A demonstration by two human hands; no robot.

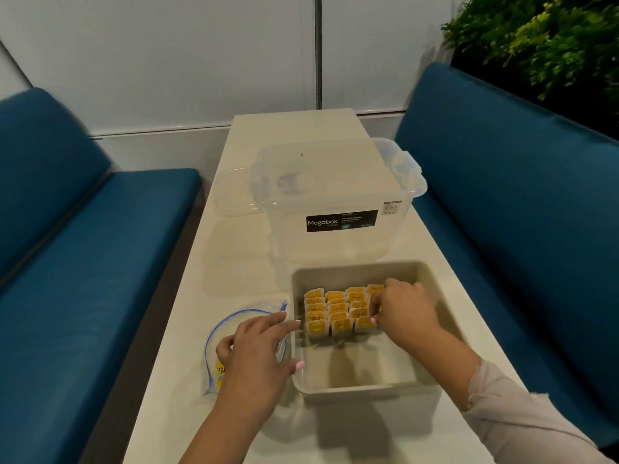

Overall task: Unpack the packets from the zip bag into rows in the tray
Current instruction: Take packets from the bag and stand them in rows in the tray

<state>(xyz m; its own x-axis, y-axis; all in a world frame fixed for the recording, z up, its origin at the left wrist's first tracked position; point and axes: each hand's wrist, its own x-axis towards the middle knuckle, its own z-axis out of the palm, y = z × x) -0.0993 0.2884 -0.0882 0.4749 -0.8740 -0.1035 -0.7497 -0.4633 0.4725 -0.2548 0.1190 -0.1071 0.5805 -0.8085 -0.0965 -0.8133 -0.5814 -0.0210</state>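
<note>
A beige tray [365, 388] sits on the white table. Inside it, several yellow-and-white packets [336, 311] stand in rows toward the far side. My right hand [407, 308] is inside the tray at the right end of the rows, fingers pinched on a packet there. A clear zip bag [234, 324] with a blue seal lies left of the tray, and a yellow packet [220, 370] shows through it. My left hand [258, 356] rests on the bag, fingers spread, fingertips reaching the tray's left rim.
A clear Megabox storage box [338, 199] with blue latches stands just beyond the tray, its clear lid [234, 192] lying to its left. Blue benches [83, 262] flank the narrow table on both sides. A green plant [549, 35] is at the back right.
</note>
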